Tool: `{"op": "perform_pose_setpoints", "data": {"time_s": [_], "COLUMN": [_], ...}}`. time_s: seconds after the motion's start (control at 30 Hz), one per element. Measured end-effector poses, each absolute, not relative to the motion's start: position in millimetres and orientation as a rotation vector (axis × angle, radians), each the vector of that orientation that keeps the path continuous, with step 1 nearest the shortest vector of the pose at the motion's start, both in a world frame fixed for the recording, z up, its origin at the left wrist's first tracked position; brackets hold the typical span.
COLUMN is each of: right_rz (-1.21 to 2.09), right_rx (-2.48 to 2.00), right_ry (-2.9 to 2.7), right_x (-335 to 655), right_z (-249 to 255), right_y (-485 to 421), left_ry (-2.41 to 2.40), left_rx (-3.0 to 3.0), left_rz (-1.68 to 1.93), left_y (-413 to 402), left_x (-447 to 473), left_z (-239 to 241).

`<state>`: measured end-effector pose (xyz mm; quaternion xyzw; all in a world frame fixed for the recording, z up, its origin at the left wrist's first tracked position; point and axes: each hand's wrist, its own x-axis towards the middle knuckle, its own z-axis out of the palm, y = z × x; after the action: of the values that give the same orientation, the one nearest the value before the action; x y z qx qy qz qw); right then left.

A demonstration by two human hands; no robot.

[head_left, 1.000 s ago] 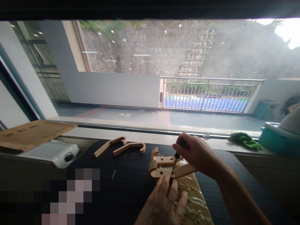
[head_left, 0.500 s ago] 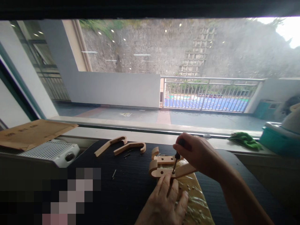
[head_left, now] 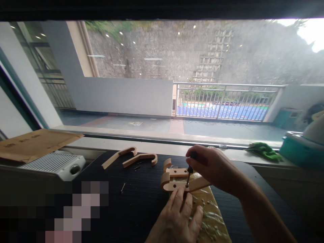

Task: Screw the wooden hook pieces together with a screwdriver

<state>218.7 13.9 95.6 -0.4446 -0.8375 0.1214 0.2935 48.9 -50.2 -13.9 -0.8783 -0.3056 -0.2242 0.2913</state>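
Note:
My right hand [head_left: 206, 163] is closed around the black handle of a screwdriver [head_left: 188, 175]. Its tip stands in the right hole of the nearer wooden hook [head_left: 181, 186]. Spread fingers of my left hand [head_left: 178, 212] press on that hook's near edge and on the board beneath. The hook lies across a tape-wrapped board [head_left: 212, 216], beside a second wooden hook [head_left: 174, 172] just behind it. Both have a curled end on the left and drilled holes. The left hole of the nearer hook is uncovered.
Two loose wooden hooks [head_left: 140, 158] lie at the back left of the black table [head_left: 141, 206], with several screws [head_left: 123, 188] near them. A grey heater [head_left: 60, 165] carries a brown envelope [head_left: 37, 143]. On the windowsill are a green cloth [head_left: 264, 152] and a teal container [head_left: 293, 148].
My right hand has shifted and turned slightly left on the screwdriver handle. The tip stays in the same hole, and my left hand keeps its place.

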Motion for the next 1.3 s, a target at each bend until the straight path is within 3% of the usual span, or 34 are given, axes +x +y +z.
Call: {"op": "perform_pose_setpoints", "data": {"time_s": [0.87, 1.3], "right_rz": [0.245, 0.357], "right_rx": [-1.289, -1.184], "right_ry": [-2.159, -2.192], "right_x": [219.8, 218.0], "right_z": [93.9, 95.6], "right_y": [20.6, 16.0], "left_ry": [-0.786, -0.808], "left_rx": [-2.31, -2.322], "left_rz": [-0.546, -0.597], "left_y": [-48.9, -51.0], "left_x": [49.2, 51.0], "left_z": [-16.4, -11.2]}}
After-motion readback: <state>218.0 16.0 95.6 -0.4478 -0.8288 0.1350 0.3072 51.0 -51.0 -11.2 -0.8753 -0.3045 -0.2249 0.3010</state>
